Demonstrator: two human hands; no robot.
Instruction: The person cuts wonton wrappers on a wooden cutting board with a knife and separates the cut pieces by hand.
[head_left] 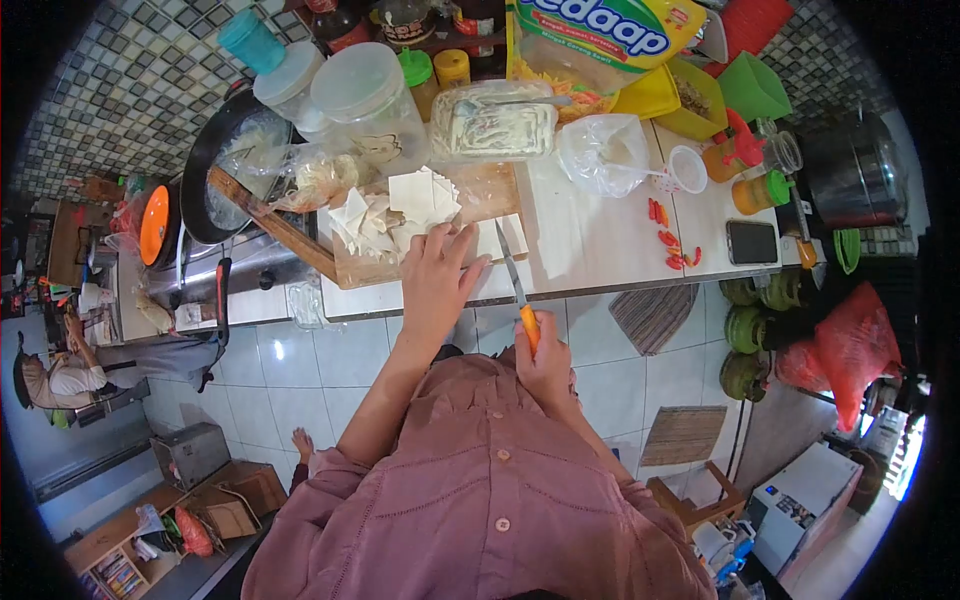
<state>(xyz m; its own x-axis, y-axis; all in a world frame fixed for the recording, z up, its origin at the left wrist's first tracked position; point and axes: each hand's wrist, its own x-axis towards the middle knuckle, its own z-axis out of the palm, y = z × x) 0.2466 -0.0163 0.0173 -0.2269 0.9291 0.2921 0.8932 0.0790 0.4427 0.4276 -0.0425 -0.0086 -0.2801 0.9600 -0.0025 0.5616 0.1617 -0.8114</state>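
A wooden board [490, 186] lies on the counter with white square sheets on it. Several sheets are heaped in a pile [424, 196] with looser pieces [360, 222] to its left. My left hand [438, 268] rests at the board's front edge below the pile, fingers spread over a flat sheet. In my right hand [545, 362] is the orange handle of a knife [511, 266]. Its blade points away from me, and the tip lies over a white sheet [487, 240] right of my left fingers.
A black pan [226, 150] and wooden spatula [290, 240] are at left. Behind the board stand clear jars [366, 95] and a smeared container [495, 122]. Cut red chillies [668, 240] and a phone [752, 242] lie right. Another person [70, 375] is far left.
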